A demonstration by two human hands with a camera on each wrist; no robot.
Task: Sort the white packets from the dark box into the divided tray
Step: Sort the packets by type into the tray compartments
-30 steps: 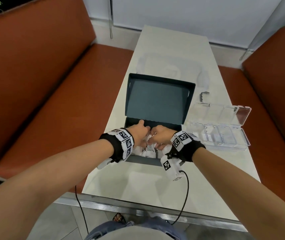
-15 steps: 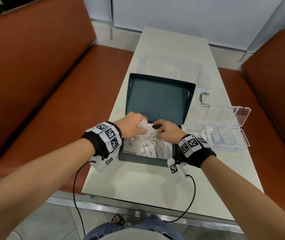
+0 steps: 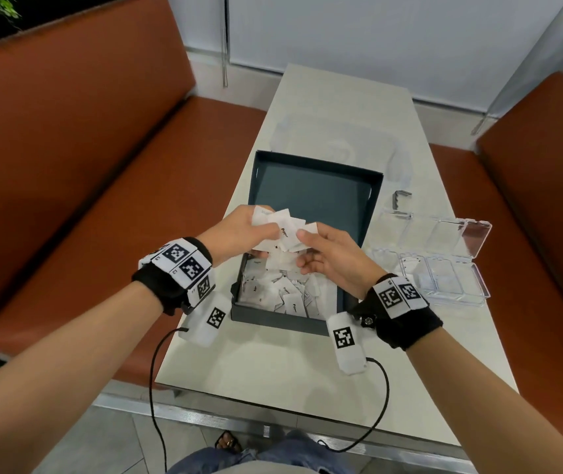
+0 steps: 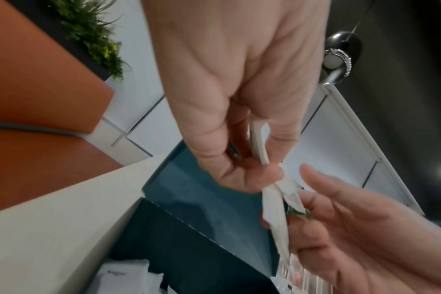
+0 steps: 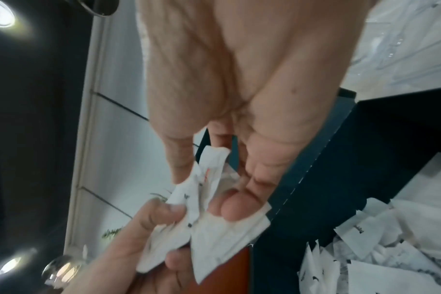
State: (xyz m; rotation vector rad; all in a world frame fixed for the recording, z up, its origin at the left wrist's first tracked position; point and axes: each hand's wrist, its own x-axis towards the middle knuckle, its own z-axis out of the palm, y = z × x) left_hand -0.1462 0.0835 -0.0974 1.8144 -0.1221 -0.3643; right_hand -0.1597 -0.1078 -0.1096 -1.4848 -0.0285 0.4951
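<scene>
Both hands are holding a bunch of packets [image 3: 281, 230] above the box [image 3: 314, 200]. Left hand [image 3: 239, 234] grip is clamped on the bunch; right hand [image 3: 333, 258] is pinching its right edge. Packets are fanning out at mixed angles, so no single long axis. More packets [image 3: 283, 295] are lying loose in the box's near end. Tray [image 3: 444, 268] is sitting on the surface [image 3: 256, 364] right of the box, lid open, long axis left-right.

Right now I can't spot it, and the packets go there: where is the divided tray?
In the head view, the clear divided tray lies open on the table's right side, just right of the dark box and beyond the right hand.
</scene>
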